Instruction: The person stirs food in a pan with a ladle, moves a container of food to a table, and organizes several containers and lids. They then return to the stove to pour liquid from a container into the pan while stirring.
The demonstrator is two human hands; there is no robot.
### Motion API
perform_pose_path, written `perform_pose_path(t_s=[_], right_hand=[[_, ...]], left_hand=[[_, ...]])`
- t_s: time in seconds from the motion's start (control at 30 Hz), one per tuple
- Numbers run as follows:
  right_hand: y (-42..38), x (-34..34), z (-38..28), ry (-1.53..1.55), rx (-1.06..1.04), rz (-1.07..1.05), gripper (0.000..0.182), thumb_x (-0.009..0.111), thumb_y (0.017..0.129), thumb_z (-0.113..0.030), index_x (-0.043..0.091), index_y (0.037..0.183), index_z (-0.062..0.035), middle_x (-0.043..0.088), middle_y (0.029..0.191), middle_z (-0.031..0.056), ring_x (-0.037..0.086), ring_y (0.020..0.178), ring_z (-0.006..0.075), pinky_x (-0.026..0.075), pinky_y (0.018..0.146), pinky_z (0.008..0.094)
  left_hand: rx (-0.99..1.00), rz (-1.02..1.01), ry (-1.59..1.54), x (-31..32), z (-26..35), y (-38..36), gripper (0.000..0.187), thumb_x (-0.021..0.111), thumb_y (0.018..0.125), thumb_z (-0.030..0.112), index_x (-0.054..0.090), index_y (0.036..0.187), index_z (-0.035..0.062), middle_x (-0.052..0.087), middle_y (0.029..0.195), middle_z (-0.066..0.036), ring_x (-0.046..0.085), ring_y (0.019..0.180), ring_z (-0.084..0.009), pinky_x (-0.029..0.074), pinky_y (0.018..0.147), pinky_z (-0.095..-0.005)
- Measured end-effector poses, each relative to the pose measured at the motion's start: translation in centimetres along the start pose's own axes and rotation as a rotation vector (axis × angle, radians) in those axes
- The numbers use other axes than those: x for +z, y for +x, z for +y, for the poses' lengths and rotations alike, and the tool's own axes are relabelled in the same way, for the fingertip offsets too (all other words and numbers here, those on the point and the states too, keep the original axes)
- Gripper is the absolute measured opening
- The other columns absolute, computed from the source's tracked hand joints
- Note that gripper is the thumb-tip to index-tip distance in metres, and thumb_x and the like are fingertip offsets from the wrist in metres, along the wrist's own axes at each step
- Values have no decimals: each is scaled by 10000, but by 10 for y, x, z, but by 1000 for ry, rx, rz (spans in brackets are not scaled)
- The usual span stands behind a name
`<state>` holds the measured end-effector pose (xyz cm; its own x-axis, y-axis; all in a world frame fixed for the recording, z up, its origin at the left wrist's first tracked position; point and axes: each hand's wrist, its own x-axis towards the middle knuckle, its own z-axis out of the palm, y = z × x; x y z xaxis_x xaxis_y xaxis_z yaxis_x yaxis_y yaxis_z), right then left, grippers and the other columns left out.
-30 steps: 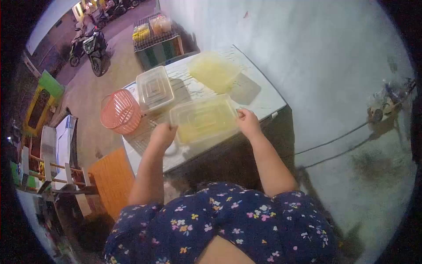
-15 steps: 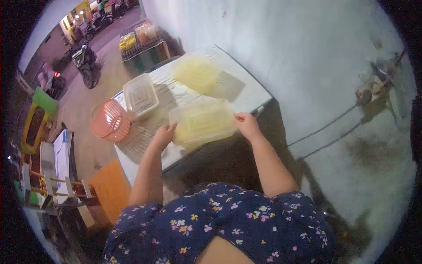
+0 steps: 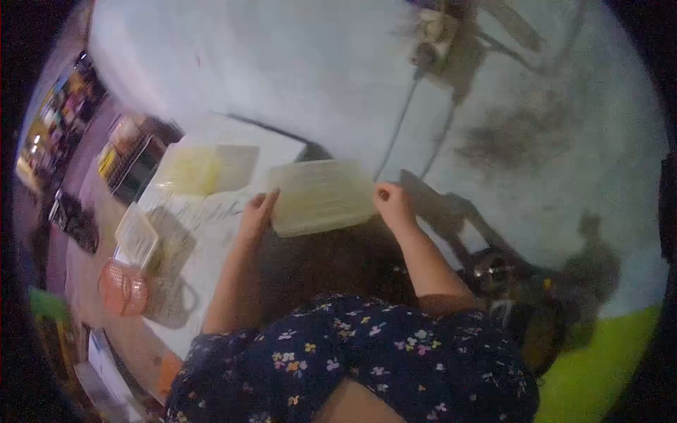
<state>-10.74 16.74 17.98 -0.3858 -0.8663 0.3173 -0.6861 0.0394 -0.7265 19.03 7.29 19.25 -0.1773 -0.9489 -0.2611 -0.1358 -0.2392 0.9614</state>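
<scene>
Between my two hands is a translucent rectangular plastic container (image 3: 323,199), with something pale yellow showing through it. My left hand (image 3: 258,215) grips its left end, fingers closed on the edge. At the opposite end, my right hand (image 3: 392,204) pinches the right edge between thumb and fingers. The container is off the white tabletop (image 3: 226,243), past its near edge. On that table lies a pale yellow, see-through pile (image 3: 190,170), too blurred to name. A second clear plastic container (image 3: 137,236) rests farther left, beside a pink basket (image 3: 123,287).
A white wall (image 3: 282,63) rises behind the table, with a plug and cord (image 3: 425,56) on it. A wire rack (image 3: 134,166) holding yellow packets stands at the table's far left. A motorbike (image 3: 72,220) is parked beyond. Something bright green (image 3: 606,370) shows at lower right.
My view has swung to the right, so the table, basket and rack sit farther left in it. The container, still in both hands, has come away from over the tabletop.
</scene>
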Motion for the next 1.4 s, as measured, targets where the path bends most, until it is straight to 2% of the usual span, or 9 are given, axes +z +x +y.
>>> perform_pose_path(t_s=[0.4, 0.63, 0.83, 0.87, 1.03, 1.07, 1.17, 1.3, 1.4], right_hand=[[-100, -142, 54, 8, 308, 412, 212, 644, 755, -143, 652, 938, -36, 652, 772, 139, 641, 698, 261, 492, 650, 337], [-178, -169, 19, -323, 405, 663, 249, 626, 734, -99, 650, 980, -66, 635, 856, 163, 623, 789, 309, 492, 711, 369], [-266, -175, 4, -429, 650, 1010, 287, 618, 765, -124, 650, 1042, -51, 648, 880, 147, 614, 796, 315, 486, 717, 394], [-283, -175, 4, -375, 677, 1075, 281, 614, 775, -118, 649, 1043, -41, 651, 868, 135, 615, 775, 295, 487, 706, 382], [-343, -190, -45, 251, 771, 1415, 243, 572, 839, -107, 643, 1048, -4, 643, 803, 71, 609, 692, 180, 488, 641, 305], [-366, -198, -42, 227, 907, 1371, 261, 562, 890, -122, 597, 1107, 19, 636, 921, 103, 614, 751, 149, 507, 634, 296], [-410, -212, -65, 265, 858, 1556, 265, 521, 900, -93, 574, 1132, 23, 632, 926, 101, 615, 719, 146, 514, 618, 313], [-474, -234, -83, 244, 399, 1972, 314, 531, 874, -81, 530, 1172, 20, 614, 979, 106, 613, 829, 178, 518, 707, 313], [-535, -261, -104, 78, 403, 2124, 334, 566, 913, -136, 485, 1211, -7, 554, 1122, 108, 570, 945, 200, 486, 847, 339]], left_hand=[[106, -469, 383, 169, 64, 1, 521, 663, 838, 394, 608, 1040, -82, 655, 928, -126, 601, 832, -163, 472, 755, -287], [216, -859, 159, 233, 67, -21, 530, 645, 840, 430, 614, 1012, -70, 632, 848, -106, 560, 739, -153, 446, 640, -296], [205, -1040, 343, 288, 48, -59, 505, 614, 854, 447, 631, 980, -42, 618, 842, -96, 551, 744, -159, 444, 658, -323], [206, -1086, 540, 307, 34, -49, 478, 619, 860, 430, 626, 989, -31, 612, 850, -84, 544, 723, -162, 437, 656, -324], [32, -1192, 341, 333, 51, -130, 432, 633, 868, 371, 592, 1032, -27, 610, 828, -66, 553, 685, -156, 450, 620, -284], [41, -1260, 338, 347, 38, -130, 437, 631, 870, 370, 588, 1045, -28, 610, 837, -67, 555, 690, -153, 454, 618, -284], [21, -1353, 241, 370, 29, -163, 419, 627, 875, 342, 580, 1080, -20, 601, 851, -70, 551, 698, -139, 449, 610, -286], [39, -1386, 153, 402, 22, -225, 414, 629, 873, 325, 576, 1095, -21, 603, 854, -80, 550, 703, -139, 441, 605, -284], [91, -1423, 60, 435, 11, -261, 402, 624, 876, 315, 579, 1089, -23, 604, 853, -82, 544, 701, -139, 432, 601, -284]])
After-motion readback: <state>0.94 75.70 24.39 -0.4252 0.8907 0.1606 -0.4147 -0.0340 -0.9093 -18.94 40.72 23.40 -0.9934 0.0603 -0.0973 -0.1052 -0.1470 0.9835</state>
